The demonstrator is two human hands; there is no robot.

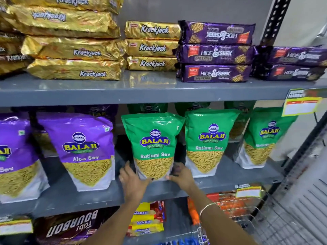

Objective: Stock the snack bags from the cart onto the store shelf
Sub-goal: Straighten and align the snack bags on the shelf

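Green Ratlami Sev bag (153,145) upright on middle shelf (159,190), between purple Aloo Sev bag (83,149) and second green bag (208,140). Left hand (133,183) against bag's lower left corner, fingers clamped on it. Right hand (180,175) on lower right corner, fingers gripping. Wire cart (265,218) at bottom right. Krackjack packs (152,46) stacked on shelf above.

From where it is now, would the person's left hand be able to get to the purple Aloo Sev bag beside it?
Probably yes. The left hand is at the Ratlami Sev bag, and only bare shelf lies between it and the Aloo Sev bag.
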